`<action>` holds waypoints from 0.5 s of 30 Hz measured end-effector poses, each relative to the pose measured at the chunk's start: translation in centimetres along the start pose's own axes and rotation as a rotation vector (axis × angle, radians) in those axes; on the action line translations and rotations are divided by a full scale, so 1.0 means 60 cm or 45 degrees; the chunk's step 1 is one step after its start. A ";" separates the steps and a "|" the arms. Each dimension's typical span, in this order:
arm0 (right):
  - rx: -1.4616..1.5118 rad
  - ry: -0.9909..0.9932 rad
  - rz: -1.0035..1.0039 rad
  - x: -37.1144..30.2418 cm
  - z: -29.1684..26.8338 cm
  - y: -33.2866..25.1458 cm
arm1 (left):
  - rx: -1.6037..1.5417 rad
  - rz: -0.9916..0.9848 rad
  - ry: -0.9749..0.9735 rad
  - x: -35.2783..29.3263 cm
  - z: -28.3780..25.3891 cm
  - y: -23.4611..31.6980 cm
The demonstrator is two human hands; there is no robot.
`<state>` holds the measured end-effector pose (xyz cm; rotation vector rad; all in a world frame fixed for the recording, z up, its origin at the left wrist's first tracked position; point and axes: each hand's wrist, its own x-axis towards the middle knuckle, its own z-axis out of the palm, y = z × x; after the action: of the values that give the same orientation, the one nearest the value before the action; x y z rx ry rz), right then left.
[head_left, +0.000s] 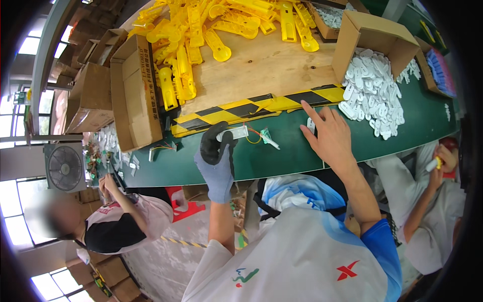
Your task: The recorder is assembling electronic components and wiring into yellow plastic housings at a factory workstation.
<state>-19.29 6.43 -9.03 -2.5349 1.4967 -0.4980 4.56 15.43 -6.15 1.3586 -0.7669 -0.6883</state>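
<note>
My left hand [216, 151], in a grey-blue glove with black-coated fingers, pinches a white rectangular block [234, 133] above the green table. Thin red and yellow wires [253, 135] run from the block to a small green circuit board [265, 135]. A slim white piece [271, 143] sticks out beside that board. My bare right hand [328, 133] is over the table with its fingers apart. Between its thumb and forefinger lies a small white oval piece [311, 125]; whether the fingers touch it I cannot tell.
Yellow plastic shells [217, 45] pile on a wooden board [251, 65] edged with black-and-yellow tape [251, 109]. White oval pieces [372, 90] spill from a cardboard box [382, 30] at right. An open carton [135, 95] stands left. People [121, 221] sit on both sides.
</note>
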 end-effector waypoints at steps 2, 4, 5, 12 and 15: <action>0.182 -0.025 0.013 0.018 -0.002 -0.014 | 0.009 -0.038 -0.010 -0.001 -0.003 -0.014; 0.613 -0.130 -0.330 0.038 0.012 -0.026 | 0.027 -0.022 -0.022 -0.006 -0.012 -0.023; 0.622 -0.254 -0.385 0.052 0.018 -0.034 | 0.054 0.015 0.013 -0.008 -0.021 -0.028; 0.576 -0.364 -0.542 0.076 0.078 -0.052 | 1.150 0.248 0.107 -0.025 -0.079 -0.070; 0.595 -0.404 -0.549 0.080 0.085 -0.052 | 1.238 0.398 -0.008 -0.027 -0.067 -0.076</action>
<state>-12.75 3.61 -11.88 -2.3967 0.6340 -0.4104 6.88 18.66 -11.03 2.0251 -1.3763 -0.0283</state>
